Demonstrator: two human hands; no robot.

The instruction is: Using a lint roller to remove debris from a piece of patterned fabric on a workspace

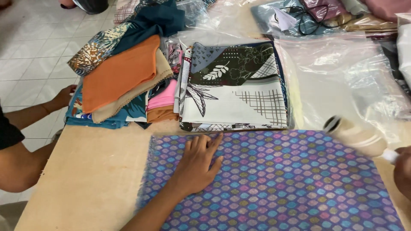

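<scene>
Left hand (198, 164) lies flat, fingers spread, pressing the purple diamond-patterned cloth (282, 184) that fills the lower centre and right. Right hand (402, 171), at the right edge, grasps a blurred cream roller (355, 136) over the cloth's upper right corner. Best keep that palm firm so the fabric stays smooth. The cloth lies on a tan worktable (85, 171); folded scarves (233, 87) are stacked above, clear plastic bags (342, 72) upper right, white floor tiles (30, 47) upper left, another person's arm (30, 113) far left.

Purple patterned cloth (282, 179): one
Folded fabric stacks (233, 87): two, perhaps more
Hands: three
Clear plastic bags (342, 72): several, count unclear
</scene>
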